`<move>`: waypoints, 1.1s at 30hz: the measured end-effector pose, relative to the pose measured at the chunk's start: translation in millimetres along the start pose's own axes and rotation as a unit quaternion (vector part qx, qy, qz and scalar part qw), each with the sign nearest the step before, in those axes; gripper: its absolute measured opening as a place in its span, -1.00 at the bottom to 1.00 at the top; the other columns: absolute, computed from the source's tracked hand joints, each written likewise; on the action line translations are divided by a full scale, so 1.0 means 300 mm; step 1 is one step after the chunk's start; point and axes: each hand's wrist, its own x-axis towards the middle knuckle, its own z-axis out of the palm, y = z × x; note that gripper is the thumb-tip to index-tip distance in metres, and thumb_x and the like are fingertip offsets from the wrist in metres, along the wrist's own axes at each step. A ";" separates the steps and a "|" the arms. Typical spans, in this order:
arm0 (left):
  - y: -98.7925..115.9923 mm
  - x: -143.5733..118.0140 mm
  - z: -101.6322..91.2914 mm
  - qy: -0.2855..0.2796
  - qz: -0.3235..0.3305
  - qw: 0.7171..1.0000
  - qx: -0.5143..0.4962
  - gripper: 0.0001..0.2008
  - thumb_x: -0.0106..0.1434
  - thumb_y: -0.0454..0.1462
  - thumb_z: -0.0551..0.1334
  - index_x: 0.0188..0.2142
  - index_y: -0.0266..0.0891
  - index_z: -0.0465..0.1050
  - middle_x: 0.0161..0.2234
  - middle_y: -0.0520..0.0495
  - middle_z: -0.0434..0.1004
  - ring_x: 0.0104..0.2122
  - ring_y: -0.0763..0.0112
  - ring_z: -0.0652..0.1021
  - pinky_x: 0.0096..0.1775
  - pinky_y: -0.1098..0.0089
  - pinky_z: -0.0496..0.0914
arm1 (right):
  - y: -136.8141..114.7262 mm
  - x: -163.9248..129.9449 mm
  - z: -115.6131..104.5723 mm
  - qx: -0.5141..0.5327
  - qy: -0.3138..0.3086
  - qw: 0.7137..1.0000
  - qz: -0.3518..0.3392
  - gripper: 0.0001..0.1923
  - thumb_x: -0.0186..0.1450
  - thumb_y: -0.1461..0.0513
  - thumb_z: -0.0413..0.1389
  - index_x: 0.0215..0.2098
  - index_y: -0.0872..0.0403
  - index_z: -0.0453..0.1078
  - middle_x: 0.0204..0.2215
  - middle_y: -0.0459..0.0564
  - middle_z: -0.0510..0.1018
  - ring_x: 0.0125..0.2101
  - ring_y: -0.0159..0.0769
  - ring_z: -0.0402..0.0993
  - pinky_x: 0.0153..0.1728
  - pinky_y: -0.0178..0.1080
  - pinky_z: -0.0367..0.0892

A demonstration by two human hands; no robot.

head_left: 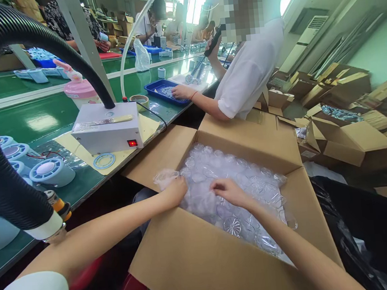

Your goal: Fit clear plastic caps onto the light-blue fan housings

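An open cardboard box [196, 257] stands in front of me, filled with round clear plastic parts [232, 226] in clear plastic bags. At its left side my left hand [178, 190] is closed on a clear plastic bag [164, 178], which bunches out past the fingers. My right hand [230, 191] hovers over the middle of the contents, fingers curled towards the thumb. What those fingertips hold, if anything, is too blurred to tell.
A black ribbed hose [52, 44] arches over the green workbench [42, 117] into a white box-shaped machine [107, 127]. Light-blue round housings [52, 172] sit at left. A co-worker [251, 67] reaches into a blue tray [166, 92]. More cartons [345, 143] fill the right.
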 end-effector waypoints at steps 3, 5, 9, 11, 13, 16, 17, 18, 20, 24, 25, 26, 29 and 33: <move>0.028 -0.004 -0.027 -0.028 -0.012 0.999 0.042 -0.73 0.31 -0.22 0.19 -0.05 -0.33 0.39 -0.07 -0.15 0.46 -0.10 0.27 0.50 -0.07 0.14 0.44 | 0.024 -0.102 -0.076 0.028 0.045 0.999 0.004 -0.86 0.24 0.38 0.05 -0.41 0.13 0.42 -0.46 -0.08 0.55 -0.39 -0.32 0.50 -0.31 -0.23 0.40; 0.051 -0.001 -0.039 -0.048 -0.007 0.998 0.047 -0.77 0.31 -0.24 0.19 -0.09 -0.32 0.39 -0.13 -0.11 0.47 -0.16 0.31 0.51 -0.11 0.18 0.44 | 0.024 -0.149 -0.111 0.042 0.068 0.997 0.002 -0.79 0.17 0.40 -0.02 -0.45 0.09 0.43 -0.48 -0.06 0.57 -0.41 -0.29 0.49 -0.34 -0.24 0.38; 0.097 0.008 -0.072 -0.092 0.027 0.995 0.022 -0.85 0.22 -0.43 0.17 -0.19 -0.33 0.40 -0.31 -0.07 0.50 -0.30 0.36 0.51 -0.21 0.29 0.42 | -0.018 -0.184 -0.136 0.060 0.087 0.994 -0.020 -0.78 0.10 0.38 -0.04 -0.48 0.05 0.43 -0.51 -0.06 0.57 -0.45 -0.28 0.47 -0.40 -0.26 0.34; 0.117 0.011 -0.102 -0.110 0.059 0.992 -0.011 -0.84 0.15 -0.46 0.17 -0.25 -0.31 0.41 -0.34 -0.03 0.52 -0.34 0.38 0.51 -0.25 0.38 0.39 | -0.049 -0.183 -0.138 0.070 0.080 0.994 -0.040 -0.79 0.07 0.38 -0.02 -0.51 0.05 0.43 -0.55 -0.08 0.56 -0.49 -0.29 0.46 -0.42 -0.28 0.33; 0.134 0.012 -0.136 -0.112 0.087 0.989 -0.045 -0.85 0.14 -0.44 0.16 -0.29 -0.28 0.43 -0.33 0.01 0.54 -0.32 0.40 0.51 -0.26 0.44 0.36 | -0.079 -0.179 -0.137 0.080 0.097 0.991 -0.054 -0.78 0.10 0.37 -0.03 -0.46 0.05 0.44 -0.49 -0.06 0.58 -0.44 -0.27 0.48 -0.39 -0.27 0.34; 0.156 0.009 -0.165 -0.078 0.094 0.989 -0.080 -0.81 0.20 -0.39 0.08 -0.24 -0.30 0.43 -0.25 -0.03 0.55 -0.26 0.39 0.51 -0.24 0.45 0.35 | -0.119 -0.160 -0.131 0.096 0.109 0.986 -0.076 -0.82 0.13 0.34 -0.01 -0.47 0.05 0.43 -0.49 -0.06 0.57 -0.43 -0.26 0.48 -0.40 -0.27 0.35; 0.163 0.008 -0.166 -0.070 0.094 0.989 -0.087 -0.80 0.21 -0.36 0.09 -0.20 -0.30 0.42 -0.22 -0.03 0.55 -0.26 0.39 0.52 -0.25 0.46 0.36 | -0.130 -0.147 -0.127 0.102 0.108 0.985 -0.083 -0.83 0.14 0.33 0.00 -0.47 0.05 0.42 -0.51 -0.07 0.56 -0.45 -0.27 0.48 -0.41 -0.27 0.35; 0.168 0.008 -0.163 -0.069 0.097 0.989 -0.092 -0.79 0.20 -0.31 0.15 -0.16 -0.28 0.42 -0.21 -0.01 0.56 -0.27 0.41 0.52 -0.27 0.48 0.36 | -0.138 -0.128 -0.123 0.110 0.109 0.984 -0.089 -0.84 0.16 0.32 0.01 -0.46 0.05 0.42 -0.50 -0.07 0.56 -0.45 -0.28 0.49 -0.40 -0.27 0.37; 0.171 0.014 -0.150 -0.070 0.098 0.989 -0.089 -0.75 0.12 -0.22 0.28 -0.20 -0.25 0.45 -0.29 0.06 0.57 -0.33 0.44 0.52 -0.33 0.51 0.36 | -0.143 -0.072 -0.114 0.123 0.120 0.981 -0.095 -0.85 0.23 0.27 0.00 -0.37 0.06 0.42 -0.41 -0.04 0.58 -0.37 -0.27 0.51 -0.32 -0.25 0.40; 0.121 0.048 -0.149 0.005 0.025 1.000 -0.015 -0.78 0.28 -0.23 0.17 -0.41 -0.35 0.45 -0.45 0.01 0.49 -0.41 0.44 0.49 -0.36 0.44 0.37 | -0.088 0.084 -0.097 0.111 0.139 0.981 -0.082 -0.72 0.33 0.18 -0.01 -0.01 0.04 0.33 0.00 0.07 0.48 -0.07 -0.20 0.46 -0.10 -0.16 0.39; 0.099 0.056 -0.158 0.029 0.005 1.000 0.010 -0.77 0.31 -0.25 0.14 -0.39 -0.36 0.44 -0.41 -0.01 0.48 -0.38 0.43 0.49 -0.33 0.40 0.39 | -0.061 0.119 -0.092 0.095 0.138 0.983 -0.072 -0.65 0.32 0.17 0.03 0.07 0.02 0.28 0.10 0.10 0.39 0.02 -0.15 0.40 -0.04 -0.10 0.36; 0.076 0.061 -0.167 0.049 -0.011 0.998 0.033 -0.79 0.33 -0.25 0.13 -0.35 -0.36 0.43 -0.35 -0.03 0.49 -0.34 0.41 0.50 -0.28 0.36 0.41 | -0.032 0.146 -0.086 0.073 0.134 0.987 -0.058 -0.58 0.30 0.16 0.09 0.11 0.02 0.26 0.16 0.12 0.31 0.09 -0.09 0.33 0.02 -0.03 0.32; 0.026 0.069 -0.180 0.069 -0.029 0.993 0.093 -0.82 0.32 -0.24 0.17 -0.18 -0.33 0.41 -0.13 -0.11 0.46 -0.18 0.35 0.50 -0.14 0.23 0.44 | 0.056 0.177 -0.074 -0.006 0.096 0.995 -0.012 -0.56 0.24 0.17 0.21 0.06 0.07 0.33 0.13 0.15 0.33 0.11 0.00 0.27 0.08 0.12 0.22; 0.018 0.109 -0.120 0.005 -0.014 0.991 0.135 -0.73 0.31 -0.24 0.19 -0.03 -0.31 0.37 -0.03 -0.15 0.43 -0.13 0.30 0.51 -0.11 0.19 0.46 | 0.151 0.124 -0.118 -0.103 0.040 0.993 0.050 -0.65 0.33 0.17 0.13 0.06 0.09 0.33 0.03 0.08 0.41 -0.01 -0.13 0.38 0.00 0.04 0.32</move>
